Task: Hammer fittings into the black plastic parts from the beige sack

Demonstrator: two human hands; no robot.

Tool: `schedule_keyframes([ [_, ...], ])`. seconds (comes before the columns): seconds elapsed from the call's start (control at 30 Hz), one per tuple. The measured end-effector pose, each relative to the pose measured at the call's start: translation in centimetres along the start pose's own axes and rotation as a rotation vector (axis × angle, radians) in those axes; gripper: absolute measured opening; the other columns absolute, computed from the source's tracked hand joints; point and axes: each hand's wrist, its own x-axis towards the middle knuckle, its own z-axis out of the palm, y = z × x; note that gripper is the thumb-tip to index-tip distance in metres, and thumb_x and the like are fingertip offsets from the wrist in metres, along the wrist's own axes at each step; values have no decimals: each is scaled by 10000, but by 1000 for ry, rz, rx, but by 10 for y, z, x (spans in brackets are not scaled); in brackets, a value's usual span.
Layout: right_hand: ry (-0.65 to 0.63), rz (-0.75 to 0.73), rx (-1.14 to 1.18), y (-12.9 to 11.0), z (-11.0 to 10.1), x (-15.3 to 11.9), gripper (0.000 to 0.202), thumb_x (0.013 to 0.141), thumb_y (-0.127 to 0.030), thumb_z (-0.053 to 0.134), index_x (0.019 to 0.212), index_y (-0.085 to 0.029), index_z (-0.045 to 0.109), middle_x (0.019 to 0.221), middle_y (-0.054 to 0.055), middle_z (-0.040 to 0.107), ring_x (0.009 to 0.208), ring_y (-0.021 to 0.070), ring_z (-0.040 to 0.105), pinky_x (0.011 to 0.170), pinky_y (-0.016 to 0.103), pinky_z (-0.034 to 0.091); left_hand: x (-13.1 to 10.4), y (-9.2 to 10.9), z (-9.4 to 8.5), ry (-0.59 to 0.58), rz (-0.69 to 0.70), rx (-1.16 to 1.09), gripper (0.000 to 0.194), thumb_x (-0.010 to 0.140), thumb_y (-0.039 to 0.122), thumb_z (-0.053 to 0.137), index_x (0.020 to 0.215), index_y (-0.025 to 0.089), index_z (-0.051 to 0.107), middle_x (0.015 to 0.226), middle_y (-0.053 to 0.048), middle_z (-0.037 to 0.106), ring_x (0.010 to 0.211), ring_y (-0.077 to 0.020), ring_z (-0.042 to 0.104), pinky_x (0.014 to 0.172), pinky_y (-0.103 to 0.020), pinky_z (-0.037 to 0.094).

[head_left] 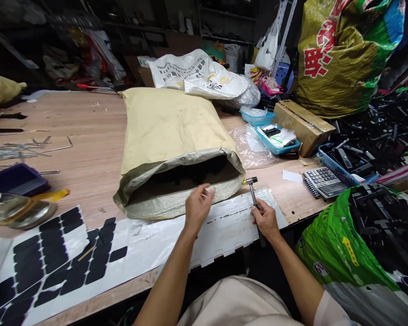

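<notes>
1. Hammer (253, 194), one, metal head set crosswise, lower handle dark: held head-up in the right hand (265, 219) over the front part of the surface (95, 136), just right of the mouth of the sack (173, 122).
2. Right fingers: closed around the handle, pinching it below the head.
3. Left hand (197, 208), one: before the sack's mouth, fingers bent and loosely gathered; whether they pinch or touch anything cannot be told.
4. Sack, tan outside, pale and woven inside: lying on the surface, mouth open toward the person, contents dark and indistinct.
5. White sheet (234, 222): along the front edge of the surface, beneath the hands.
6. Black labels (52, 240), several: in rows on white backing, front left.
7. Metal rods (23, 149), a heap: far left, behind a dark blue tray (17, 179) and a glass jar (23, 215).
8. Blue basket (282, 151): right of the sack, near a brown carton (302, 129).
9. Calculator (324, 181), one: right side of the surface.
10. Green bag (340, 253), filled with black pieces: front right.
</notes>
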Motion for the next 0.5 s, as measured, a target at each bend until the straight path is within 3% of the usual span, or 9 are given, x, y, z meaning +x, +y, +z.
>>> schedule_keyframes([
  [0.03,0,-2,2,0,0,0,388,866,-387,615,1161,-140,665,675,-29,594,440,112,545,433,230,460,23,-2,4,188,-17,76,456,882,568,557,1050,171,706,879,-80,650,814,-232,610,773,-359,508],
  [0.1,3,-11,7,1,0,1,370,869,-383,608,1147,-146,668,674,-31,593,439,110,539,435,229,461,60,-8,11,340,-83,192,434,885,530,573,1044,141,682,914,-115,631,921,-279,608,864,-412,493],
  [0.23,17,-23,9,0,1,2,336,876,-371,597,1114,-147,675,664,-32,591,437,106,542,432,220,459,95,-22,14,242,-311,285,331,848,498,650,840,167,646,829,-127,606,929,-333,610,858,-462,470],
  [0.33,19,-23,16,-2,0,1,333,876,-358,597,1116,-141,673,662,-36,580,438,102,545,436,217,462,93,-33,7,246,-321,288,244,844,433,644,788,196,627,801,-102,588,906,-312,611,832,-433,469],
  [0.43,15,-13,24,-4,0,1,333,871,-350,604,1120,-140,673,667,-39,573,435,99,537,437,219,463,67,-41,-4,319,-151,251,237,841,410,605,918,194,667,848,-67,587,851,-256,593,803,-381,476],
  [0.5,14,-12,23,-4,0,1,331,870,-348,605,1121,-144,674,674,-38,576,433,97,534,430,217,459,41,-45,-8,277,-5,158,297,849,439,590,1007,205,684,887,-45,595,779,-209,571,755,-336,481],
])
